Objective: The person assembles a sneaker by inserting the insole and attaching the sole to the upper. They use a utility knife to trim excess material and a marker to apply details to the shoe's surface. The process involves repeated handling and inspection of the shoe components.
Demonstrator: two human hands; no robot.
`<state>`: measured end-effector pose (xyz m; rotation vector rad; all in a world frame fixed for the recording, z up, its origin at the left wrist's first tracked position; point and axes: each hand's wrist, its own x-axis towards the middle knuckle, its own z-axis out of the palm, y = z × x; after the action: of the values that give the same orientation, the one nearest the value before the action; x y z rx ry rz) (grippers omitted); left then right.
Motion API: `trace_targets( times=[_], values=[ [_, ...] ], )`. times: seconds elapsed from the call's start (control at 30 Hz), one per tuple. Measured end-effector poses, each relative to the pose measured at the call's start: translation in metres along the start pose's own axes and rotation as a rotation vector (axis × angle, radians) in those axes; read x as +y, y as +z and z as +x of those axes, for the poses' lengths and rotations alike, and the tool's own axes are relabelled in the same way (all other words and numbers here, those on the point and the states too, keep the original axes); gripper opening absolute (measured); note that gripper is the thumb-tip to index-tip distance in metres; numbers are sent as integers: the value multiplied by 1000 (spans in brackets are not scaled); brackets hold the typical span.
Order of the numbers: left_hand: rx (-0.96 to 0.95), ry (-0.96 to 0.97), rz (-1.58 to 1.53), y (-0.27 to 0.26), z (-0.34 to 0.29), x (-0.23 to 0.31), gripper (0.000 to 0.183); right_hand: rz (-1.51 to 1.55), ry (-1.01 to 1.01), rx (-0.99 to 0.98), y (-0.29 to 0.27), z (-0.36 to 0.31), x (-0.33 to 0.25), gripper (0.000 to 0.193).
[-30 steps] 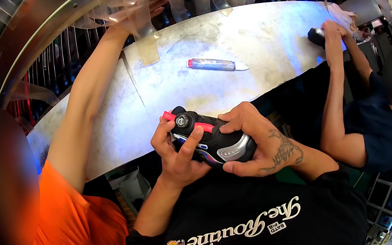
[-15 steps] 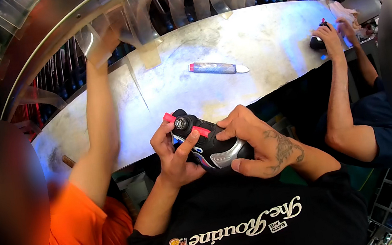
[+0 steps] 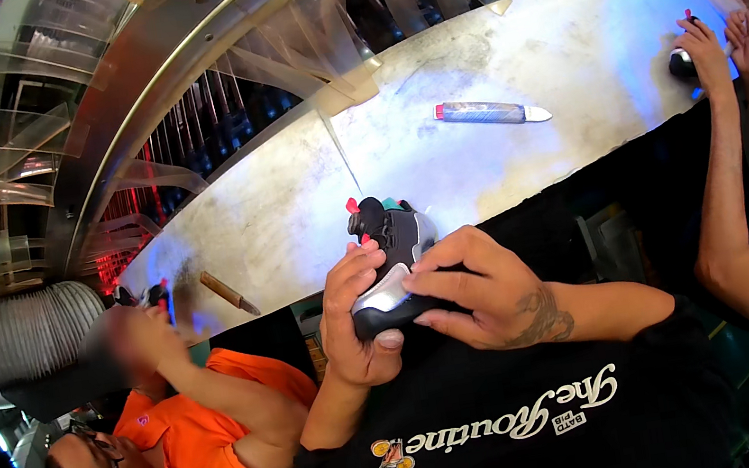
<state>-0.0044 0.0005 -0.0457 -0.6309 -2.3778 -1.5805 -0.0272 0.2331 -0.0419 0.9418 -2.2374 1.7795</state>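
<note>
Seen from the head camera, a worker in a black T-shirt (image 3: 518,434) grips a black-and-silver sneaker (image 3: 389,284) in both bare hands at the near edge of a pale, stained worktop (image 3: 559,50). The left hand (image 3: 348,319) is curled closed around the shoe's near end; the right hand (image 3: 488,293) pinches its right side, fingertips at the silver panel, thumb nearer the body. Red tabs (image 3: 351,206) show on the shoe just beyond the left fingers. Past the grip and to its right lies a wrapped tool with a pale tip (image 3: 487,113); to its left, a brown-handled tool (image 3: 225,291). Farther left, a co-worker in orange (image 3: 206,464) has blurred hands; far right, another co-worker's hand (image 3: 705,53) holds a black shoe (image 3: 682,64).
</note>
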Motion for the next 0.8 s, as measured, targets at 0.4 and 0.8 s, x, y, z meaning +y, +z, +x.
trace_targets(
  times=[0.4,0.8],
  values=[
    [-36,59,-4,19,7,-1,66,67,5,216,7,-12,-10,41],
    [-138,143,-104,1,12,-17,62,160,-338,-62,-7,1,26,30]
  ],
)
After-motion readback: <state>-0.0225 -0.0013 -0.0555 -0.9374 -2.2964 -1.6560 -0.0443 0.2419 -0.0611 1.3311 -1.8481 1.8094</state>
